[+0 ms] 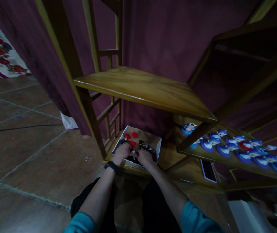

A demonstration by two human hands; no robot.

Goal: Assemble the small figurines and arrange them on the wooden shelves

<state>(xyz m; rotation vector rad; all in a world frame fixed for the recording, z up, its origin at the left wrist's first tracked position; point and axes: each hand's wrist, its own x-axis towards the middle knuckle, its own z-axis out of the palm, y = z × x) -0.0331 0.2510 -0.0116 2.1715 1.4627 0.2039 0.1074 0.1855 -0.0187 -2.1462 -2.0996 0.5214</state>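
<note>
A shallow white cardboard box (159, 147) sits on the lowest wooden shelf, with several dark figurines (148, 147) and red round pieces (134, 134) lying in it. My left hand (123, 151), a black watch on its wrist, reaches into the box from the front left. Opposite it, my right hand (144, 157) is in the box at the front right. Their curled fingers meet around a small dark and white figurine (133, 155) low in the box. The fingertips are partly hidden and the dim light blurs its details.
Above the box, a wooden shelf board (143, 85) juts out. To the right, several blue-based figurines (228, 149) stand on another shelf, with a phone (208, 170) lying below. A wooden post (80, 90) rises at left. A cable (24, 128) crosses the floor.
</note>
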